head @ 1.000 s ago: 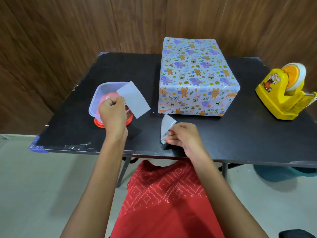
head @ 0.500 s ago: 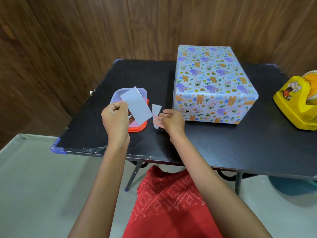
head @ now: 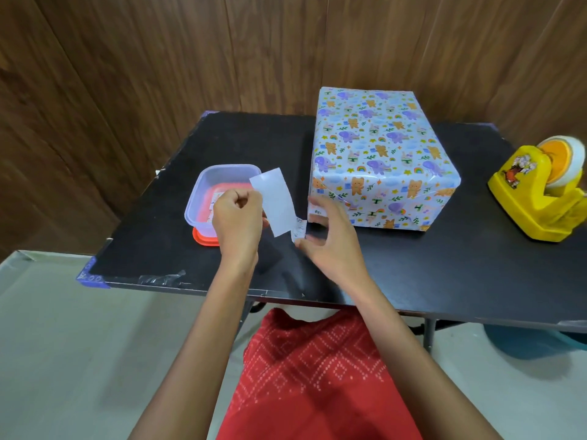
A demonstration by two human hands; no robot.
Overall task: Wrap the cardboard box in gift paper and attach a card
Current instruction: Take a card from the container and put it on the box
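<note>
Already covered in gift paper printed with elephants, bears and rainbows, the cardboard box (head: 381,154) stands on the table (head: 444,271), near the middle of its far edge, with one short side facing the person. Just in front of the box's near left corner, the right hand (head: 330,242) holds a small slip (head: 298,230) of white paper with faint print. The slip appears to be pinched between thumb and forefinger, though the hand hides most of it. The other fingers reach towards the box corner; whether they touch the wrapping cannot be told.

Beside it, the left hand (head: 236,222) is curled into a loose fist and grips a plain white card (head: 274,201) by its left edge. The card is raised off the table and tilted, its lower end close to the slip.

Behind the left hand, towards the table's left edge, a clear plastic container (head: 203,198) sits on an orange lid (head: 203,238), with some printed paper inside. A yellow tape dispenser (head: 533,198) with a roll of tape stands at the right edge, well apart from the box. Blue tape (head: 90,276) covers the near left corner of the table. A wood-panelled wall (head: 127,74) rises behind the far edge, and red patterned cloth (head: 317,376) shows below the near edge.
</note>
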